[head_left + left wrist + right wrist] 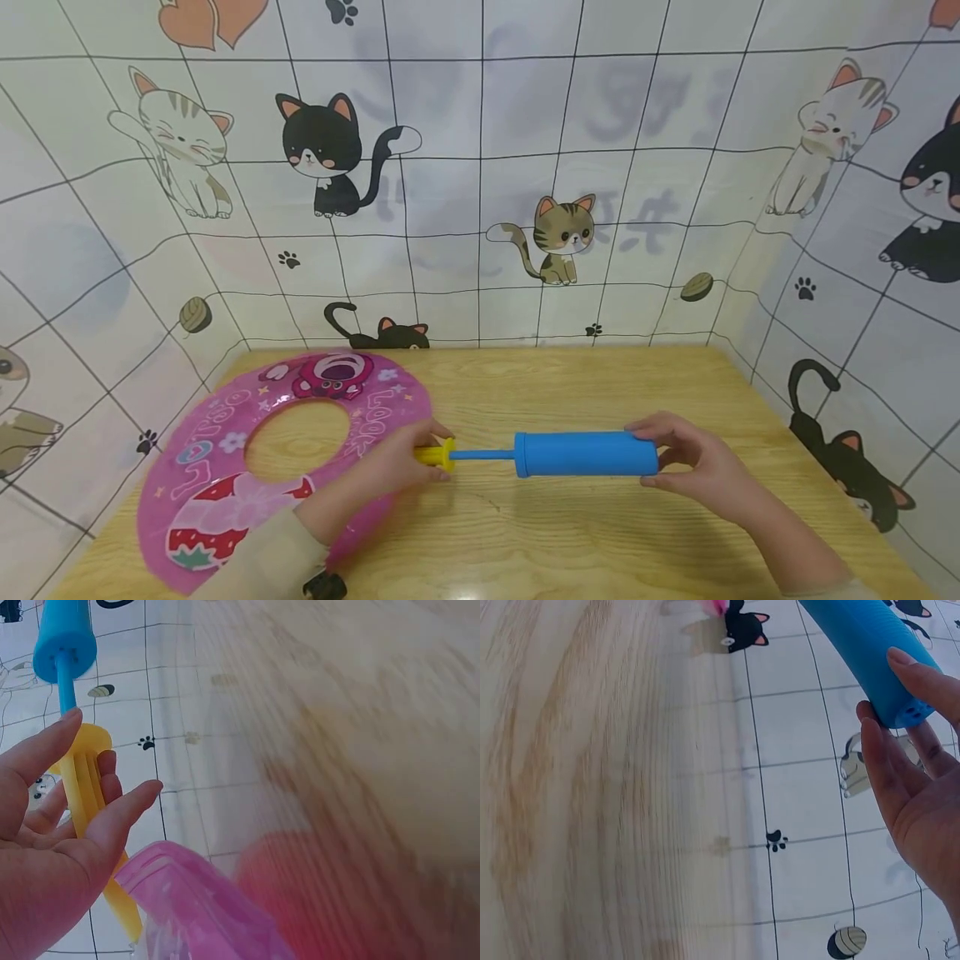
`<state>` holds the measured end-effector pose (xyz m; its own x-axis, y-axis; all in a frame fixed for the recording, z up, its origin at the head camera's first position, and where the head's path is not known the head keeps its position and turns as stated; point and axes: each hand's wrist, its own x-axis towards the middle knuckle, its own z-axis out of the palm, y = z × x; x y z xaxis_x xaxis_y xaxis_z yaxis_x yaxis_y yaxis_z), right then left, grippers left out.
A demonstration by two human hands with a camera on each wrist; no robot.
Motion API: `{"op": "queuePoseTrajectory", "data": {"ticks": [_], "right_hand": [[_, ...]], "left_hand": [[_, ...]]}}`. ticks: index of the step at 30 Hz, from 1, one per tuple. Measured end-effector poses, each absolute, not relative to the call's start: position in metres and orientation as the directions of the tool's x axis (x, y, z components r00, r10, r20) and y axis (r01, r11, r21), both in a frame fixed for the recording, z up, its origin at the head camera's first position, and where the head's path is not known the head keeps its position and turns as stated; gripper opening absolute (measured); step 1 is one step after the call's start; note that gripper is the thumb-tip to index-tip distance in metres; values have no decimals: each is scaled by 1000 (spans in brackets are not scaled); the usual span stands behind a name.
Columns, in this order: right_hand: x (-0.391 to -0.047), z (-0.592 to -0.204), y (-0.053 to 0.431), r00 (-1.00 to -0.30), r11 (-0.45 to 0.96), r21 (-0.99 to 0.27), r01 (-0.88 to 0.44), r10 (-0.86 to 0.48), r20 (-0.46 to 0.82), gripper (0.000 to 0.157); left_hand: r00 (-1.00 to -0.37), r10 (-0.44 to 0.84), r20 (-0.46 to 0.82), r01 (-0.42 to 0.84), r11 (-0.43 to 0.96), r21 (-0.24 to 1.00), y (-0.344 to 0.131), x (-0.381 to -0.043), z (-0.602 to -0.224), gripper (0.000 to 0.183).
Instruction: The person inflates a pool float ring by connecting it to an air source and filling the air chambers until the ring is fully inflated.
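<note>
A hand air pump with a blue barrel (581, 454) and a yellow handle (84, 784) lies level across the head view, above the table. Part of its thin blue rod (483, 455) shows between barrel and handle. My left hand (396, 458) grips the yellow handle, thumb and fingers around it. At the barrel's right end, my right hand (701, 468) holds it between thumb and fingers. A pink inflated swim ring (168, 450) with strawberry and bear prints lies on the left, partly covered by my left forearm.
Beneath everything is a light wood-grain table (555, 533). White gridded sheeting (457, 175) printed with cats and paw marks rises behind it and along both sides. Beside the left sleeve, a small dark object (325, 585) shows at the bottom edge.
</note>
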<state>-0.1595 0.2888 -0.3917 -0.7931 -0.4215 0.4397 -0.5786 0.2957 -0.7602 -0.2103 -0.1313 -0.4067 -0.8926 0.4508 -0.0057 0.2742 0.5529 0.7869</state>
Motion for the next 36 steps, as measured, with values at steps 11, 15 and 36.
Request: {"op": "queuePoseTrajectory", "data": {"ticks": [11, 15, 36], "right_hand": [[-145, -380, 317, -814, 368, -738, -565, -391, 429, 53], [-143, -378, 316, -819, 367, -746, -557, -393, 418, 53], [-166, -383, 254, -853, 319, -815, -483, -381, 356, 51]], "left_hand": [[-889, 457, 11, 295, 555, 777, -146, -212, -407, 44], [-879, 476, 33, 322, 541, 777, -146, -209, -405, 43], [-889, 450, 87, 344, 530, 775, -121, -212, -403, 42]]}}
